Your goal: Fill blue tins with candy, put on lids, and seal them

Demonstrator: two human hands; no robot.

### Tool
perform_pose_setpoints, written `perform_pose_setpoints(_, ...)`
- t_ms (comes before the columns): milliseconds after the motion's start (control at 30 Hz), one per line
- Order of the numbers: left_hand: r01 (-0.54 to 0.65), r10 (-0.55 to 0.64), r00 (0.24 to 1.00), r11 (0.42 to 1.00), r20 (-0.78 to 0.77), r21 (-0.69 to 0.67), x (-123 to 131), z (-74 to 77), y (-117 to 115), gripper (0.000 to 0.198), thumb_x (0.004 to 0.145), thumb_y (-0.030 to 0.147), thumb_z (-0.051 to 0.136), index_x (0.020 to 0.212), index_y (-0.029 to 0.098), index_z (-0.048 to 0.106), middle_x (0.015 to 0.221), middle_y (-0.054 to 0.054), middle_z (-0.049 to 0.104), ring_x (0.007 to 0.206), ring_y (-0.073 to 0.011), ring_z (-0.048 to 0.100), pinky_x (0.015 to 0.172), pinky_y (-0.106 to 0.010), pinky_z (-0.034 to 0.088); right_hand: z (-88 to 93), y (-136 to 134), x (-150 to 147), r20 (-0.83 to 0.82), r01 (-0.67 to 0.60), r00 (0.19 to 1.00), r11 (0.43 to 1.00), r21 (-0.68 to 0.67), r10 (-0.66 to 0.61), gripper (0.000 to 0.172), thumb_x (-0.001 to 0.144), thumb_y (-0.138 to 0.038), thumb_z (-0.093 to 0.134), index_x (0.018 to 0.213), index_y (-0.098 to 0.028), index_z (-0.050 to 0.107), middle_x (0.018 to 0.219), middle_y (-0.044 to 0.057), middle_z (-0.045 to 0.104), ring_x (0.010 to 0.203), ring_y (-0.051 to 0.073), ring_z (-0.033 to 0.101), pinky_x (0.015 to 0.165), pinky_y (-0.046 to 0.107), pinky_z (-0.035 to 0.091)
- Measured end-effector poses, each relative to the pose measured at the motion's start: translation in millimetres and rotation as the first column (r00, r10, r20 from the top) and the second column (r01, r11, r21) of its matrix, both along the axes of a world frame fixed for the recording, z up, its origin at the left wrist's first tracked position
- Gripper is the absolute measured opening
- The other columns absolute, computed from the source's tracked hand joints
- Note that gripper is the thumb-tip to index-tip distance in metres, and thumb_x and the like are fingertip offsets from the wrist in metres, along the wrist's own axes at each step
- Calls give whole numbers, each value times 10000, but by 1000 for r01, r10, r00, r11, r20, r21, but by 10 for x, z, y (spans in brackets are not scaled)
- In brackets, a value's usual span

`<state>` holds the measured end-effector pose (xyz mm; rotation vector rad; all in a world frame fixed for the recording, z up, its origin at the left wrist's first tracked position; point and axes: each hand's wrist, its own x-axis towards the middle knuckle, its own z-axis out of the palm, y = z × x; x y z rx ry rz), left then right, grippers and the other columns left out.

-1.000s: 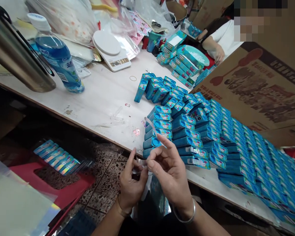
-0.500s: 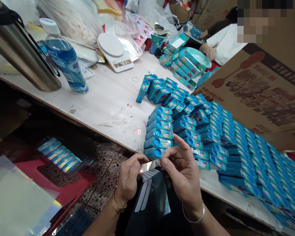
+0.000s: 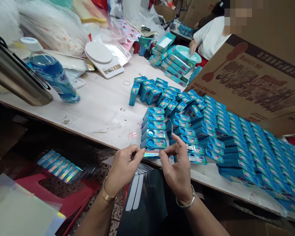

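Note:
My left hand point(image 3: 123, 168) pinches one end of a narrow shiny holographic sticker strip point(image 3: 151, 153). The other end is between the thumb and finger of my right hand point(image 3: 178, 168), whose index finger points up. Stretched level, the strip lies over the top of the nearest blue box in a front row of upright small blue boxes point(image 3: 153, 125); whether it touches cannot be made out. A thin clear strip point(image 3: 171, 126) stands at my right index fingertip. Below, on my lap, is a dark sheet point(image 3: 149, 200) with pale elongated strips.
Many more blue boxes point(image 3: 250, 147) fill the table's right side, beside a large carton point(image 3: 258, 85). A steel flask point(image 3: 22, 78), blue bottle point(image 3: 55, 77) and white scale point(image 3: 104, 60) stand left. A red stool point(image 3: 81, 193) is below. A co-worker's hand point(image 3: 192, 47) reaches into a bowl.
Both hands have moved up and forward with the sticker strip, from above the lap to the nearest box. The camera view has shifted slightly. The co-worker's hand is now in the bowl.

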<state>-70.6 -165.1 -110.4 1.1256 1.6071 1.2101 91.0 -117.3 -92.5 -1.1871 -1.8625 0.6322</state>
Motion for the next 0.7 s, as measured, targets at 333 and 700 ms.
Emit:
perform_pose_setpoints(333, 22, -23, 999, 998, -22, -53, -11, -172, 55, 380, 865, 466, 543, 620, 177, 522, 584, 53, 409, 565, -92, 365, 524, -210, 294, -129, 11, -13, 113, 23, 993, 999, 35, -27, 524, 882, -157, 531, 1393, -202, 427, 772, -9, 567, 738, 175, 568, 797, 399, 501)
perform_pose_setpoints(700, -217, 220, 962, 976, 162, -34, 175, -530, 13, 299, 803, 448, 639, 855, 154, 622, 664, 22, 579, 586, -105, 502, 557, -203, 409, -65, 74, 45, 95, -55, 994, 996, 65, 49, 546, 888, -134, 514, 1415, -258, 436, 1042, 69, 507, 838, 176, 506, 806, 382, 503)
